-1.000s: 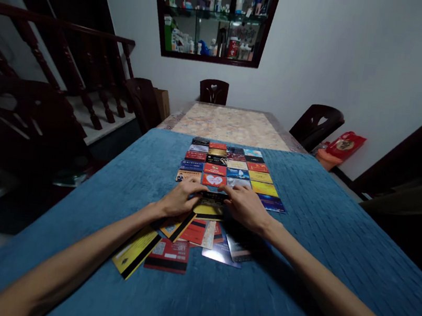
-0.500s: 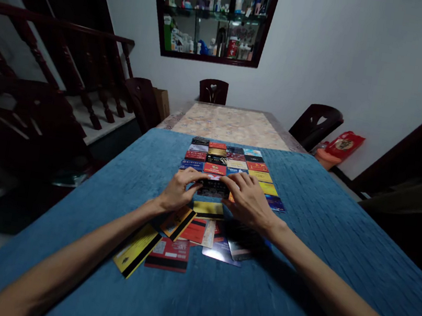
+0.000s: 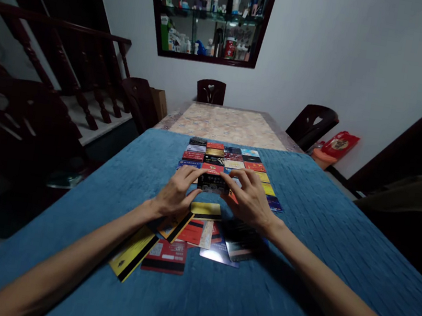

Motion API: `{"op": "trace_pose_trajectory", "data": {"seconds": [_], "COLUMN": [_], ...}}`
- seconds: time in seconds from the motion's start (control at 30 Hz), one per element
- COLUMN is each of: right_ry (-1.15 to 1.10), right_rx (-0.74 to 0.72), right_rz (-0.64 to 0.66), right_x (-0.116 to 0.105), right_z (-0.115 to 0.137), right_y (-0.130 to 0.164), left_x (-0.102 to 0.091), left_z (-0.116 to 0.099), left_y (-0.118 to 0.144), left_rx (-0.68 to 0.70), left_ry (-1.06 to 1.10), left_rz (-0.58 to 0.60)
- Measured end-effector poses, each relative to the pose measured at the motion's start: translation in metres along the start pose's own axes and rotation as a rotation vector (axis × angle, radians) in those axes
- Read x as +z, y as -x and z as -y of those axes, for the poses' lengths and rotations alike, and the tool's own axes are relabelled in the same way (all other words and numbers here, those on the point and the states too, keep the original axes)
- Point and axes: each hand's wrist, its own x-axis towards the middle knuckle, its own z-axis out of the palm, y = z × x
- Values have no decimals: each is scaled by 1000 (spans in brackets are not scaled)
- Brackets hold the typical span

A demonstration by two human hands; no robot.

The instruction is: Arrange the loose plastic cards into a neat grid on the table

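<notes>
Fingertips of our left hand (image 3: 176, 195) and right hand (image 3: 250, 202) pinch one dark card (image 3: 213, 182) at frame centre, over the card grid (image 3: 230, 162); placing step, needing level lowering into the row.

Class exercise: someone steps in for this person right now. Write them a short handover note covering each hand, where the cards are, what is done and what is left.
Left hand and right hand: both pinch one dark card by its ends, held over the near rows of the grid.
Card grid: neat rows laid face up on the blue tablecloth, beyond the hands.
Loose pile: unsorted cards, several showing magnetic stripes, lying in front of the wrists.
Done: most rows laid.
Left: the held card and the pile.
</notes>
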Motion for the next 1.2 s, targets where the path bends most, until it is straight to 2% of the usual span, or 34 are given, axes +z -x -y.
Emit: {"op": "trace_pose_trajectory", "data": {"seconds": [0.47, 0.8, 1.03, 1.2], "right_ry": [-27, -140, -255, -353], "right_rx": [25, 22, 23, 43], "right_rz": [71, 133, 203, 254], "right_x": [11, 15, 23, 28], "right_z": [-1, -19, -23, -27], "right_y": [3, 7, 13, 17], "left_x": [-1, 4, 16, 20], "left_z": [4, 15, 28, 31], "left_y": [2, 3, 6, 2], "left_rx": [83, 61, 7, -11], "left_ry": [-196, -150, -33, 19], "left_rz": [86, 90, 211, 341]}}
